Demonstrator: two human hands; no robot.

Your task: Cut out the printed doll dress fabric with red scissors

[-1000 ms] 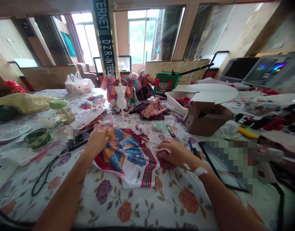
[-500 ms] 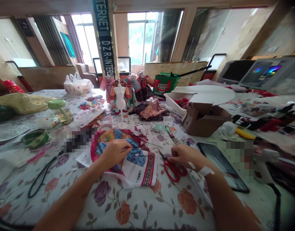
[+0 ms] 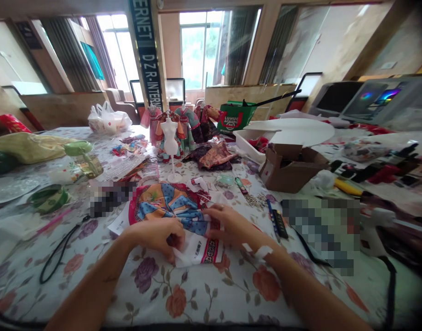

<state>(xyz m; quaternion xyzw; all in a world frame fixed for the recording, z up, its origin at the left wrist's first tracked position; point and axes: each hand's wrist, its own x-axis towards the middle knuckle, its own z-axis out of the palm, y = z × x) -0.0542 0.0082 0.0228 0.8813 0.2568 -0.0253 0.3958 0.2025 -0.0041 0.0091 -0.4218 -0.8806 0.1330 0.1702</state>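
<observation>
A: Cloth [image 3: 188, 209], condition?
B: Blue and orange panels, red edging, dark patterned band at right; white margin, lettered.
A: Pose?
B: On the flowered table [image 3: 176, 294], face up, wrinkled, folds converging mid-panel.

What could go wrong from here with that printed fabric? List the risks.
The printed fabric lies rumpled between the left hand and right hand, so a pull might deepen its creases. The white mannequin stands on a slim stem just beyond it; a bump could tip it. Small loose pieces lie beyond the right hand and might scatter if brushed.
</observation>
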